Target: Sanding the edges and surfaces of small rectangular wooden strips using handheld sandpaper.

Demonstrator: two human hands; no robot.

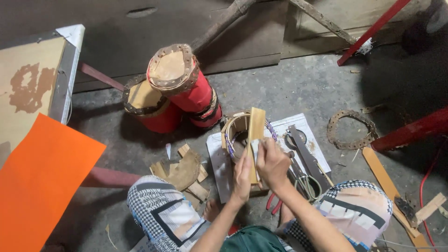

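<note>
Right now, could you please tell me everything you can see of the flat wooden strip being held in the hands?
The pale flat wooden strip looks like plain, unpainted timber, long and narrow with a squared top end. It stands nearly upright, resting against the round wooden hoop frame. The left hand steadies its lower part; the right hand grips it from the right side.

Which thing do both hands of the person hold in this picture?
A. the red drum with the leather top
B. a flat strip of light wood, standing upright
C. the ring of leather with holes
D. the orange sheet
B: the left hand and the right hand both grip the upright wooden strip, which stands in front of a round wooden frame on the floor.
</note>
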